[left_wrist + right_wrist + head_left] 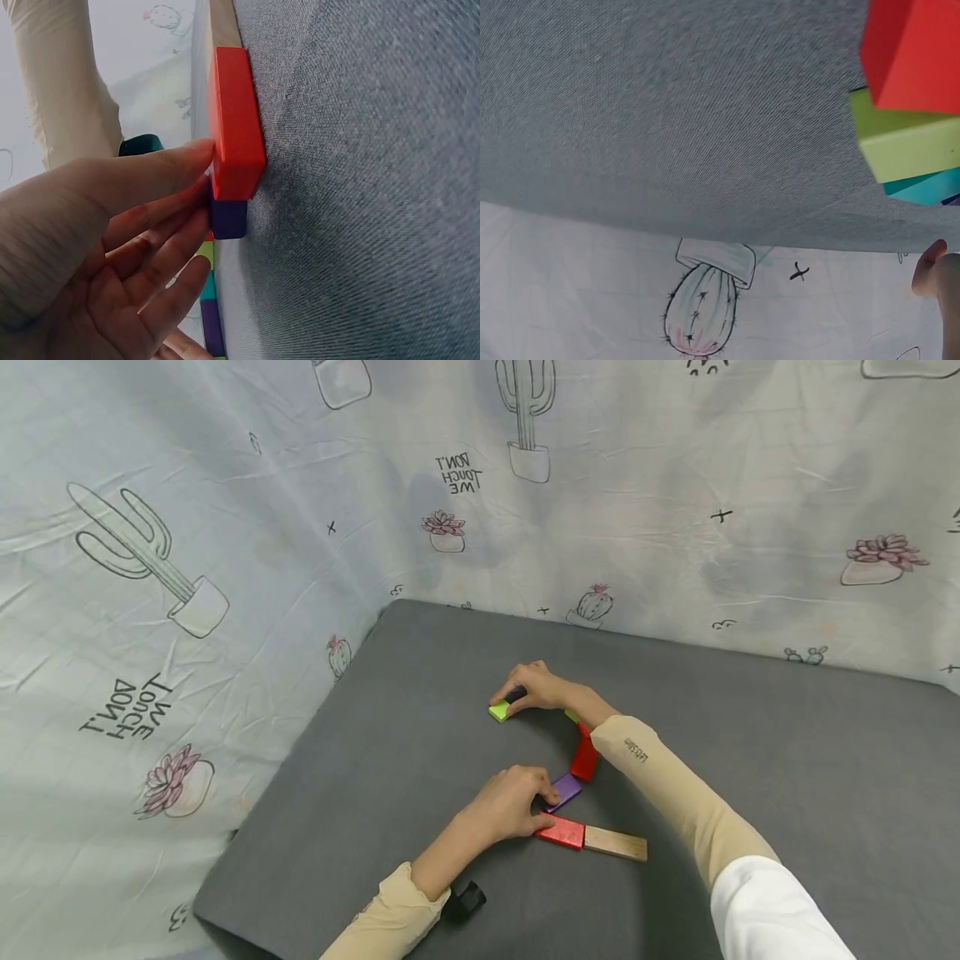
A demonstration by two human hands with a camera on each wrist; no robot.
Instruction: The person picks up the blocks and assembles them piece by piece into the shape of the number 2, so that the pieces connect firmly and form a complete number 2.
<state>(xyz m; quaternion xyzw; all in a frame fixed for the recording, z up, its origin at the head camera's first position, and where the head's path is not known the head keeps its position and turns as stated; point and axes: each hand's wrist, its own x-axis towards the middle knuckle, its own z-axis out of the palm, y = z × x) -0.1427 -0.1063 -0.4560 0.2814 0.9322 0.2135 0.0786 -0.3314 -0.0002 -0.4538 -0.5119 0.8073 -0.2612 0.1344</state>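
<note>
My left hand (510, 802) rests its thumb on a red block (562, 832) and its fingertips on a purple block (566, 792) behind it. The left wrist view shows the thumb on the red block (238, 112) and the fingers against the purple block (229, 219). Farther back, my right hand (536, 683) pinches a lime green block (499, 712) between thumb and fingers. A dark block (516, 693) is partly hidden under that hand. In the right wrist view, part of a hand (932, 274) shows at the right edge.
A bare wooden block (615, 843) adjoins the red block's right end. Another red block (585, 756) and a lime green one (572, 716) curve back under the right forearm. A teal block (922, 187) shows from the right wrist. Patterned cloth (637, 527) hangs behind the grey table (420, 693).
</note>
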